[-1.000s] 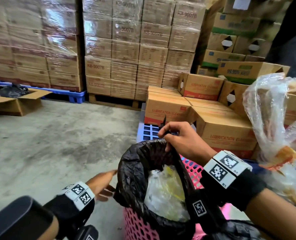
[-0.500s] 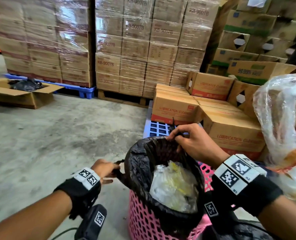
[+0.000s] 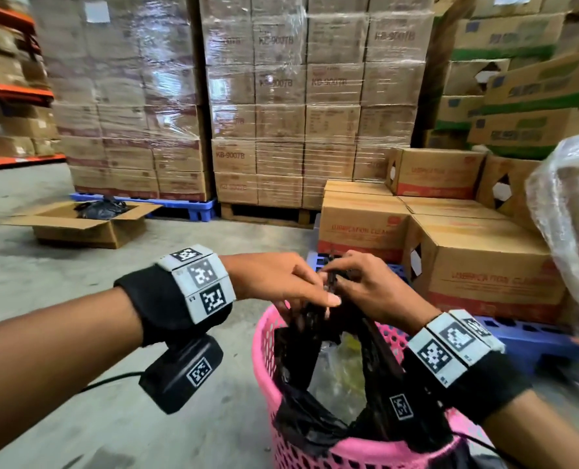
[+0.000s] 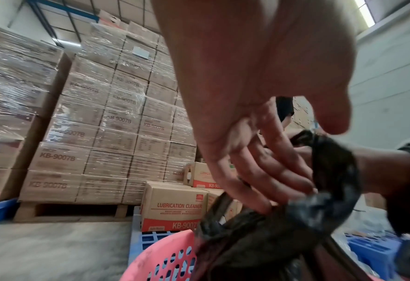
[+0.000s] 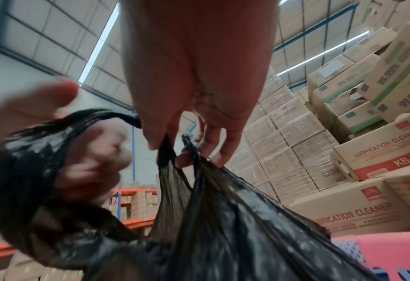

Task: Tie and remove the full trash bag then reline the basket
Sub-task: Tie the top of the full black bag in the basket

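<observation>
With both hands meeting at centre frame above the basket [image 3: 264, 336], we gather the bag [image 3: 301, 424], which sits inside it at lower centre, trash showing through the open mouth. Our right hand [image 3: 369, 289] pinches one bunched ear between thumb and fingers; our left hand [image 3: 274, 282] curls its fingers round the opposite ear. To tie well, we would draw both ears up taut, cross them close above the trash, and cinch low, lest the knot slip.
</observation>
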A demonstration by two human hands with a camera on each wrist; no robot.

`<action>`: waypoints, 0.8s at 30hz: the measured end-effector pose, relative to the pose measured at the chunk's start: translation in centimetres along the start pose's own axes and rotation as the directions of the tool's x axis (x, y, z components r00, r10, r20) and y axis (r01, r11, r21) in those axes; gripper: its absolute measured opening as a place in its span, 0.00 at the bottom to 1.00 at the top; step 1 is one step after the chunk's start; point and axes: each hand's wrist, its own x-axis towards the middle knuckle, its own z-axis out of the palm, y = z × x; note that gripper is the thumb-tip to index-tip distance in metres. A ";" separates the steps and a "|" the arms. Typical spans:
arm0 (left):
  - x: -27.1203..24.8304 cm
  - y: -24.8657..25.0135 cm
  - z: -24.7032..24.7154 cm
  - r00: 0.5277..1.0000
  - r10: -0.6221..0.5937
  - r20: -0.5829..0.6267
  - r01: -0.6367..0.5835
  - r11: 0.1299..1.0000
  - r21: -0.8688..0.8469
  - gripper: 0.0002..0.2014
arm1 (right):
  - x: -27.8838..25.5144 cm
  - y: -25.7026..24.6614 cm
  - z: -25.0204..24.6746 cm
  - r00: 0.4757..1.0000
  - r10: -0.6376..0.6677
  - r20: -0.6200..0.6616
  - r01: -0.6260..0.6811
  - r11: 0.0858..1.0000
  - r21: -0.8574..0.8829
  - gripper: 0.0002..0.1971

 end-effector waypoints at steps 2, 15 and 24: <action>1.4 0.3 -0.2 0.976 -0.024 -0.217 0.009 0.998 -0.069 0.16 | -0.9 0.5 -1.4 1.000 0.007 0.011 -0.008 1.000 0.017 0.08; 5.4 -2.0 5.1 0.967 -0.192 -0.167 0.048 0.782 -0.622 0.06 | -4.6 -1.2 -4.9 0.900 -0.033 0.435 -0.029 0.990 0.135 0.12; 2.9 -4.7 9.3 0.932 -0.146 -0.332 -0.216 0.511 -0.832 0.20 | -4.6 -2.2 -5.6 0.904 -0.019 0.427 -0.167 0.905 0.392 0.14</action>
